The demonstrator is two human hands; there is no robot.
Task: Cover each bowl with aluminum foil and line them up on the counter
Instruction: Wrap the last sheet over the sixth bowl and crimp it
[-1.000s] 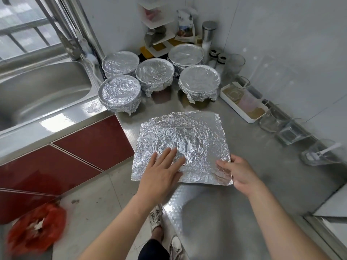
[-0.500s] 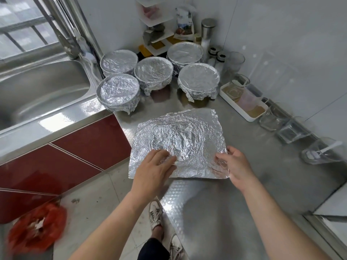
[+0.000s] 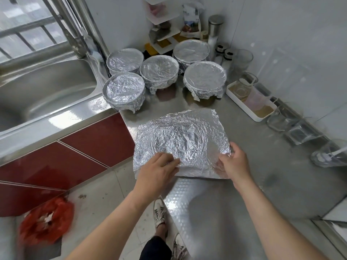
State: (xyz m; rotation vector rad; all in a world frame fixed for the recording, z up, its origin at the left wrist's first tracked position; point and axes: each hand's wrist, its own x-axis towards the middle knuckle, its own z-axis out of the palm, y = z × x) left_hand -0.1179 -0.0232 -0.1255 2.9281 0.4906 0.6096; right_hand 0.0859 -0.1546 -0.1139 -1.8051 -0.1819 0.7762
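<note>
Foil sheet [image 3: 181, 141] is draping a hidden bowl at 6 o'clock from five wrapped bowls [image 3: 159, 72]. Left hand [image 3: 157, 173] and right hand [image 3: 233, 164] are pinching its near edge; crimping down the rim is probably coming next

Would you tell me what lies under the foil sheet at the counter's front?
The foil sheet domes over a round shape; whatever it covers is hidden. Both hands, left hand and right hand, press its near edge.

White tiled walls [image 3: 281, 25], barred window [image 3: 28, 30], red cabinets [image 3: 75, 156]
</note>
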